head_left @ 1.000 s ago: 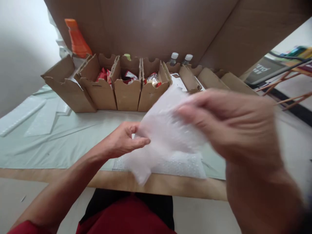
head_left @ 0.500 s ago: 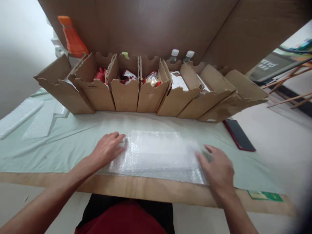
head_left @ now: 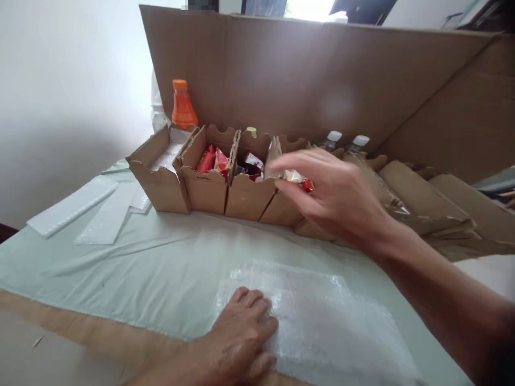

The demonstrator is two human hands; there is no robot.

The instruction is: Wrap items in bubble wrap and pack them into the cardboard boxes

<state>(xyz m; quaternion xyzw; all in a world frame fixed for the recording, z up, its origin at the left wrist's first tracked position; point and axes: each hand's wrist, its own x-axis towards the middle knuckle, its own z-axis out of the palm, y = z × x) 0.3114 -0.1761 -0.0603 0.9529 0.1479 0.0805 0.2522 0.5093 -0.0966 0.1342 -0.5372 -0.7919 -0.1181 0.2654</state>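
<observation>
A clear sheet of bubble wrap [head_left: 322,321] lies on the pale green cloth [head_left: 173,268]. My left hand [head_left: 247,332] rests on the sheet's left part, its fingers laid on the plastic and slightly bent. Raised over the row of cardboard boxes, my right hand [head_left: 325,187] has its thumb and forefinger apart, and nothing shows between them. Just behind its fingers is a box with a red-and-gold packet [head_left: 308,185], partly covered by the hand. To the left, one box holds a dark red and white packet [head_left: 254,163] and another holds red packets [head_left: 213,160].
Strips of bubble wrap [head_left: 72,206] lie at the cloth's left. The leftmost box [head_left: 164,185] also has bubble wrap inside. Behind the row stand an orange bottle [head_left: 184,107] and two white-capped bottles [head_left: 333,138]. A tall cardboard panel [head_left: 281,75] closes off the back.
My right hand has left the bubble wrap's right side and risen over the boxes. My left hand now rests on the sheet. The view has turned left and upward.
</observation>
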